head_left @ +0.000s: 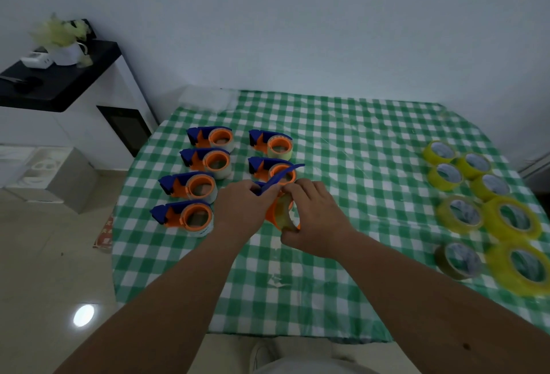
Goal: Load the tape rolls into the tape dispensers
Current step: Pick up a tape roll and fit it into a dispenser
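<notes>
Green-and-white checked cloth [342, 141] covers our table below a pale wall. At left lie six loaded tape dispensers [190, 187], blue and orange, in two columns. At centre our left hand [242, 210] grips the dispenser being loaded [275, 210], its blue flap [281, 175] raised. Our right hand [315, 218] pinches the clear tape roll [285, 214] seated in that dispenser, thumb at its near rim. At right nine spare yellowish tape rolls [459, 214] lie flat.
</notes>
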